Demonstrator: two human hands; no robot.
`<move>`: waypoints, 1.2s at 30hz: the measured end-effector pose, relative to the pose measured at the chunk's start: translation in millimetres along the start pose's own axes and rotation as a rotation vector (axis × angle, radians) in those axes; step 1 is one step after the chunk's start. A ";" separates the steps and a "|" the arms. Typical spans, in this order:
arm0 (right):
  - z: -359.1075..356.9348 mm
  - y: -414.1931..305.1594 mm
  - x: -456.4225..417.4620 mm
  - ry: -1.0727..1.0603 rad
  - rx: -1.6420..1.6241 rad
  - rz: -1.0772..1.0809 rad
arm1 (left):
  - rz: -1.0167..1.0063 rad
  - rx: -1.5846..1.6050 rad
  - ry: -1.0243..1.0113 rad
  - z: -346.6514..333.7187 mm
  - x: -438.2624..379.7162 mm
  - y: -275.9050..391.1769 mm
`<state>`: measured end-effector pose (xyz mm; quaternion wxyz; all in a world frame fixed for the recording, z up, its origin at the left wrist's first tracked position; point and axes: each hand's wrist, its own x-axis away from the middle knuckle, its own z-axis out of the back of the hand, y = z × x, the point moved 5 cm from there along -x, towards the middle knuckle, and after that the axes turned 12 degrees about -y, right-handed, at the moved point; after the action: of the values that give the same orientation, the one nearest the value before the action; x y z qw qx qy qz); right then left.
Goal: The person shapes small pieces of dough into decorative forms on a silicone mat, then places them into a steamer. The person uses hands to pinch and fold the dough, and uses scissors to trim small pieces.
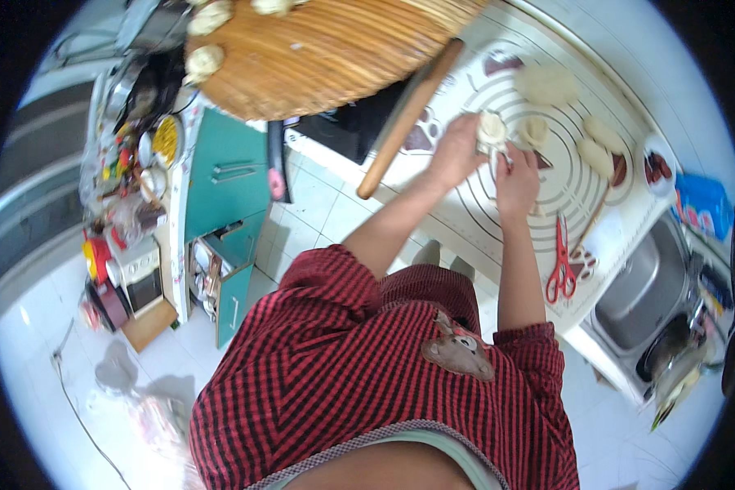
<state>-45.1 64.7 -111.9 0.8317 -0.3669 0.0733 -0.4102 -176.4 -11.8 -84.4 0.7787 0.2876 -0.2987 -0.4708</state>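
Observation:
Over a printed pastry mat (481,205), I hold up a small folded piece of pale dough (492,128). My left hand (461,150) grips it from the left side. The fingers of my right hand (517,184) pinch its narrow lower end; a small reddish spot at these fingertips is too blurred to name. Just beyond lies another small dough piece (534,131). A flat sheet of dough (546,84) rests at the mat's far side, and two oblong dough pieces (595,158) lie to the right. Red-handled scissors (561,269) lie beside my right forearm.
A wooden rolling pin (410,119) lies left of my hands. Shaped dough pieces (205,61) sit on a round slatted board (318,61). A bowl of dark red fruit (658,165), a thin stick (591,217) and a metal sink (640,288) are at right.

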 end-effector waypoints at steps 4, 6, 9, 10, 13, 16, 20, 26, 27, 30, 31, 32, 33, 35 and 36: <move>-4.3 -5.4 1.6 0.006 -0.001 0.081 | 0.092 0.053 0.017 -2.1 7.4 0.7; -2.9 -13.5 2.5 -0.036 -0.008 0.120 | 0.089 0.051 -0.001 0.5 11.2 -5.6; -5.1 -21.4 7.0 -0.133 -0.020 0.126 | 0.085 0.041 -0.024 7.8 27.1 -12.6; -4.6 -19.2 8.6 -0.169 -0.009 0.132 | 0.097 0.006 -0.023 11.6 33.0 -7.0; -0.9 -19.3 16.7 -0.205 0.011 0.263 | 0.098 0.070 -0.085 26.2 61.8 6.7; 17.9 -23.3 26.3 -0.249 0.054 0.283 | 0.053 0.029 -0.124 26.6 93.3 14.6; 34.1 -16.1 35.8 -0.241 0.046 0.322 | -0.009 0.035 -0.131 27.8 125.2 23.0; 49.2 -18.7 63.3 -0.247 0.069 0.439 | 0.047 -0.016 0.109 66.0 175.5 -33.3; 55.4 -11.6 70.5 -0.229 0.070 0.440 | 0.116 -0.017 0.217 79.7 184.0 -50.8; 57.8 -13.4 99.7 -0.240 0.046 0.400 | 0.158 -0.088 0.606 149.4 217.8 -90.0; 55.7 -14.7 112.1 -0.255 0.017 0.361 | 0.207 -0.191 0.630 171.6 221.8 -95.0; 56.7 -11.3 121.2 -0.232 -0.038 0.321 | 0.165 -0.255 0.680 189.6 220.5 -94.1; 55.3 -10.7 129.5 -0.230 -0.052 0.301 | 0.132 -0.306 0.679 206.4 215.9 -95.9; 51.7 -10.5 140.6 -0.227 -0.083 0.263 | 0.106 -0.422 0.676 226.8 200.9 -103.0; 52.3 -13.8 145.8 -0.227 -0.072 0.257 | 0.115 -0.488 0.671 232.7 194.6 -107.1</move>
<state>63.5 -19.3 -38.9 0.8665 -0.4280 0.0398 -0.2536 -334.2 -268.6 28.1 0.9032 0.2150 0.0761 -0.3636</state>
